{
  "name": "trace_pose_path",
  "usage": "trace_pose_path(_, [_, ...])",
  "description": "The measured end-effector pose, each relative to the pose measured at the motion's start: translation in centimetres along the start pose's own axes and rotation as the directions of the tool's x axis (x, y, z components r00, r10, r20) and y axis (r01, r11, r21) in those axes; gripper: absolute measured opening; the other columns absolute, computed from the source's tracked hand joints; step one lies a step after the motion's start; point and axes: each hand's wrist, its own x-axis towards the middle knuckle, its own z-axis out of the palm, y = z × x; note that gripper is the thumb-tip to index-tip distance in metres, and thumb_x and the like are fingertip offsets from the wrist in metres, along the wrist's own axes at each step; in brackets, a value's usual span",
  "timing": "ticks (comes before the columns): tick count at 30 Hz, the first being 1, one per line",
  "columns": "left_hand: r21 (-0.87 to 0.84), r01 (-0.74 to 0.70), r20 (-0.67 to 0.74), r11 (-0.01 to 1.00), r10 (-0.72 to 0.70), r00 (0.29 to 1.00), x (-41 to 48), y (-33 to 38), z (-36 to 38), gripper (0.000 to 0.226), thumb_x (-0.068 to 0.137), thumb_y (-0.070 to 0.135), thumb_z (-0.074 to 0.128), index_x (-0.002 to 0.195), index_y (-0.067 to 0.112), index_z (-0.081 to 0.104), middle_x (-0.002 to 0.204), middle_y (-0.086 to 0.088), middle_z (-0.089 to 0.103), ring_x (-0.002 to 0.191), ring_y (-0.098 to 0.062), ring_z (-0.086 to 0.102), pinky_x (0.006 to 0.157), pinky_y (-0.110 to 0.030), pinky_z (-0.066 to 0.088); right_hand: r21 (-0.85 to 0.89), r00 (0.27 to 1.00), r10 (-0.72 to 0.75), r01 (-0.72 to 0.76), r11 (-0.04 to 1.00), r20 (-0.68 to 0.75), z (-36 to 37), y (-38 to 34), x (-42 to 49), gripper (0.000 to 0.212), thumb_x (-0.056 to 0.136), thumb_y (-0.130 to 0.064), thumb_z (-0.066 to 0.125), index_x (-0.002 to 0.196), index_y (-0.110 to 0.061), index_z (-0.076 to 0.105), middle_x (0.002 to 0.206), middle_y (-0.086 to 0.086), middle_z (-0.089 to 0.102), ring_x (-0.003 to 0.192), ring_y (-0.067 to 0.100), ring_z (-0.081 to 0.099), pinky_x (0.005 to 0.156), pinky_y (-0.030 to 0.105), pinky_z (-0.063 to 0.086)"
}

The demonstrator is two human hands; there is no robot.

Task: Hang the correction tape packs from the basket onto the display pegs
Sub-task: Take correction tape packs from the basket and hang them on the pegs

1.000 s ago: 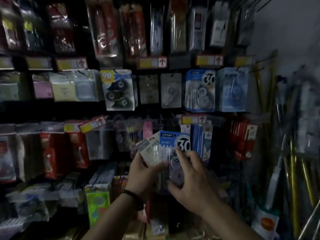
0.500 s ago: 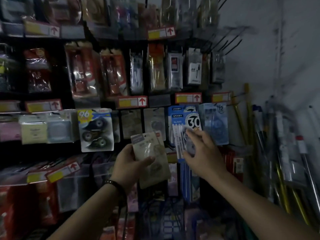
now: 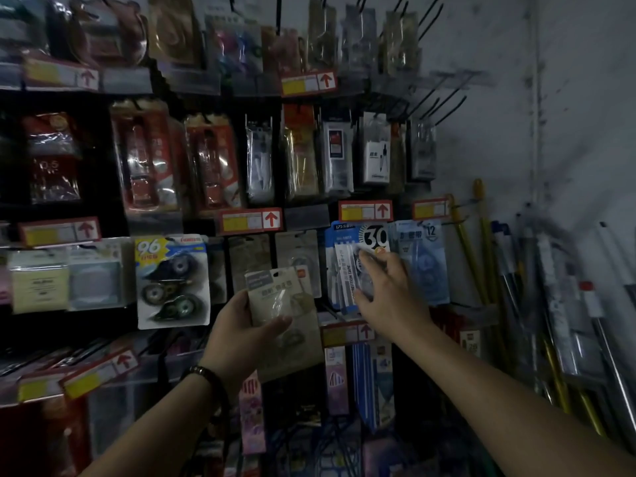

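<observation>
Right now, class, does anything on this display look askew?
The front blue 30 pack, gripped by the right hand, sits tilted, its lettering slanting. Lower left, a price tag slants. The left hand's beige pack also tilts.

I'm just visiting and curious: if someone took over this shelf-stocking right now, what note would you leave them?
Left hand: holds a beige correction tape pack, not yet hung.
Right hand: fingers on the blue "30" correction tape pack at its peg, beside the blue "12" pack. Its grip, and whether the pack is fully hooked, are unclear.
Left to do: seat the blue pack, then hang the beige one, probably with the similar hanging packs to its left. The basket is not clearly in view.
</observation>
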Motion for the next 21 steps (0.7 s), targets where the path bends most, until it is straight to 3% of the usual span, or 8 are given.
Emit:
trace_pose_path(9, [0.005,0.02,0.002,1.0,-0.02,1.0,-0.1,0.1,-0.5,0.04,0.09,0.0,0.076,0.125,0.016,0.063,0.114,-0.004,0.079,0.096,-0.02,0.079,0.073,-0.042,0.066,0.058,0.998,0.055,-0.053,0.997,-0.03,0.0,-0.2,-0.1,0.077,0.094,-0.043,0.065,0.162,-0.04,0.028,0.14,0.0,0.036,0.128,0.022,0.041,0.088,0.038,0.058])
trace_pose_path(17, [0.02,0.034,-0.02,0.999,-0.034,0.999,0.7,0.0,-0.2,0.04,0.093,0.005,0.075,0.128,0.019,0.061,0.117,-0.003,0.077,0.101,-0.022,0.078,0.08,-0.05,0.066,-0.026,0.988,0.131,-0.129,0.991,0.077,0.7,-0.6,0.8,0.076,0.093,-0.032,0.073,0.158,-0.032,0.034,0.151,0.005,0.033,0.139,0.028,0.04,0.103,0.041,0.052])
trace_pose_path(19, [0.009,0.037,-0.024,0.999,-0.037,0.999,1.0,-0.3,-0.6,0.041,0.093,0.005,0.076,0.129,0.018,0.061,0.118,-0.003,0.078,0.101,-0.023,0.078,0.082,-0.052,0.066,-0.119,0.998,0.056,-0.058,0.991,-0.025,0.7,-1.6,0.2,0.067,0.092,-0.038,0.07,0.152,-0.025,0.043,0.148,0.007,0.035,0.136,0.028,0.041,0.104,0.042,0.051])
trace_pose_path(21, [0.006,0.038,-0.016,0.999,-0.038,0.999,1.1,-0.7,-1.2,0.042,0.093,0.006,0.076,0.13,0.018,0.059,0.12,-0.004,0.077,0.102,-0.022,0.078,0.083,-0.053,0.065,-0.087,0.982,-0.144,0.134,0.987,-0.121,0.8,-3.5,-0.8,0.057,0.091,-0.048,0.064,0.141,-0.022,0.053,0.139,0.005,0.042,0.129,0.025,0.046,0.099,0.043,0.052])
